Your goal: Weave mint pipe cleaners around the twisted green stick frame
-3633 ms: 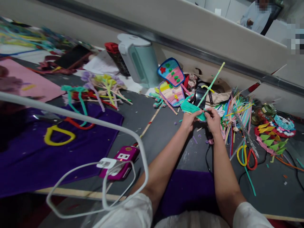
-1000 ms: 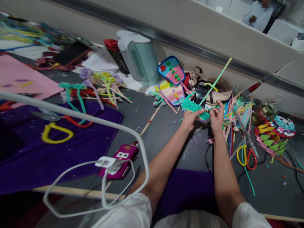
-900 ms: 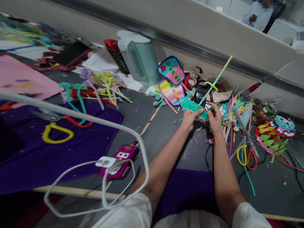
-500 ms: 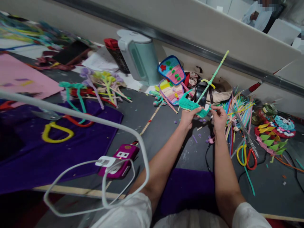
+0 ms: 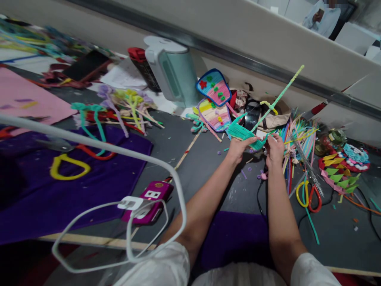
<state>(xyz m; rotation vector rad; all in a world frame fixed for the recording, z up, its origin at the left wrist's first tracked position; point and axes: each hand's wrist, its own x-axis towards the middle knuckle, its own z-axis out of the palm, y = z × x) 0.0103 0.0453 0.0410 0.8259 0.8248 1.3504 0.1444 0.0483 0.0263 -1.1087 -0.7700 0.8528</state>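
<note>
My left hand (image 5: 239,150) is closed on the lower edge of a teal pipe-cleaner craft piece (image 5: 240,132), thumb on top. Flat rows of fuzzy teal strands make up the piece. A long twisted pipe cleaner (image 5: 279,97), green turning yellow at its tip, rises from it to the upper right. Partway up, a short yellow pipe cleaner (image 5: 269,106) crosses the long one. My right hand (image 5: 275,150) pinches the teal strand at the piece's right end, its fingertips partly hidden. Two striped fan-shaped pipe-cleaner pieces (image 5: 214,88) lean together just beyond my left hand.
A pale green kettle (image 5: 178,75) stands by the partition. Bundled pipe cleaners (image 5: 306,137) and red-and-yellow scissors (image 5: 308,194) lie to the right. On the left are a purple cloth (image 5: 98,198), other scissors (image 5: 70,167) and a magenta power strip (image 5: 151,200) beneath a white cable (image 5: 119,145).
The teal piece has shifted slightly right, and its long stem leans further right. My right hand has turned, its fingers curled more tightly at the piece's end. My left hand keeps its hold.
</note>
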